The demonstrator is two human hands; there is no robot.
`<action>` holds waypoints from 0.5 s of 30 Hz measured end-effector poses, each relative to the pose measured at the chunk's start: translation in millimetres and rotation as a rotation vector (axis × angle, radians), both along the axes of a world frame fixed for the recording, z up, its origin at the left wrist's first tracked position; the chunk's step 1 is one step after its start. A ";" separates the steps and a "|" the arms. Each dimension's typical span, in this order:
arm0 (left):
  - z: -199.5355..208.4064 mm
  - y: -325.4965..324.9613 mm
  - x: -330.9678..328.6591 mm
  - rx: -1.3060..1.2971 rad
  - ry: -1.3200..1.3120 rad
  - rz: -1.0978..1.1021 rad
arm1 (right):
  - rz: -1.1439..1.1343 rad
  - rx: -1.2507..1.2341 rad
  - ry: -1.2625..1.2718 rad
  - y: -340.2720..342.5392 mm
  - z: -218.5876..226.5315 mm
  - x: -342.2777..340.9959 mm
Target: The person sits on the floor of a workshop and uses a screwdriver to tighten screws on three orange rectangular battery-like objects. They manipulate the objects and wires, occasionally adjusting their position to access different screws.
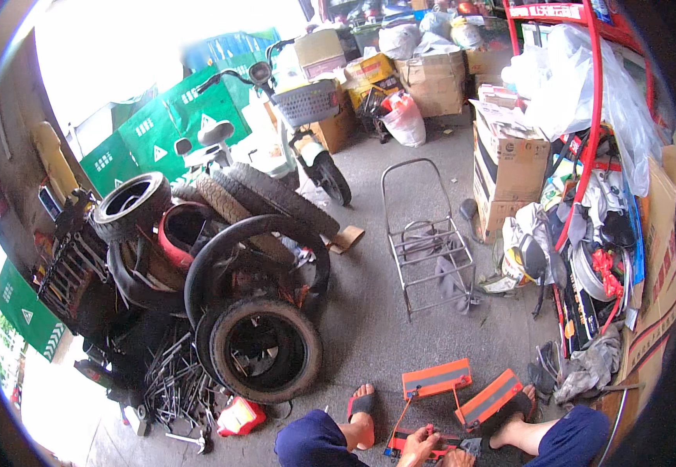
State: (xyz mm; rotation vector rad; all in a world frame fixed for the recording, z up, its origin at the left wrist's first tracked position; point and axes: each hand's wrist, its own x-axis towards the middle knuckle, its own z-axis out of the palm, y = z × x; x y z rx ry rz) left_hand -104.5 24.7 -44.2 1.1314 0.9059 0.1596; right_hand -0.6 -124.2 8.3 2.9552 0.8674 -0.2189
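Note:
At the lower edge, between my feet, both hands work over an orange and black flat block (pixel 402 441). My left hand (pixel 416 447) is closed, thumb and fingers pinched near a small red piece. To its right my right hand (pixel 458 458) has its fingers curled down against the same block; the frame's edge cuts it off. What its fingers grip is hidden. Beside it lies a small grey crumpled piece (pixel 472 446). Two more orange blocks with grey bands, one flat-lying block (pixel 436 378) and one slanted block (pixel 489 398), sit just beyond, joined by orange wires.
Tires (pixel 266 350) are heaped at left, with scattered metal tools (pixel 178 381), a hammer (pixel 191 440) and a red-yellow container (pixel 240 416) nearby. A metal rack (pixel 431 249) stands ahead. Beyond are an electric scooter (pixel 307 144) and cardboard boxes (pixel 509 156); bags and a red shelf frame (pixel 593 117) line the right.

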 end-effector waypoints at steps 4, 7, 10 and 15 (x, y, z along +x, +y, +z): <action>-26.2 -6.7 -1.9 -0.002 0.023 0.026 | 0.031 0.100 0.131 8.5 4.9 -22.2; -2.1 -10.5 0.0 -0.188 -0.049 0.124 | 0.058 0.169 0.362 15.8 5.7 -42.3; 89.4 -1.3 16.4 -0.109 -0.055 0.090 | 0.090 0.269 0.458 8.4 0.7 -44.6; 47.2 6.6 5.2 0.115 -0.107 -0.019 | 0.238 0.350 0.361 18.2 1.5 -41.1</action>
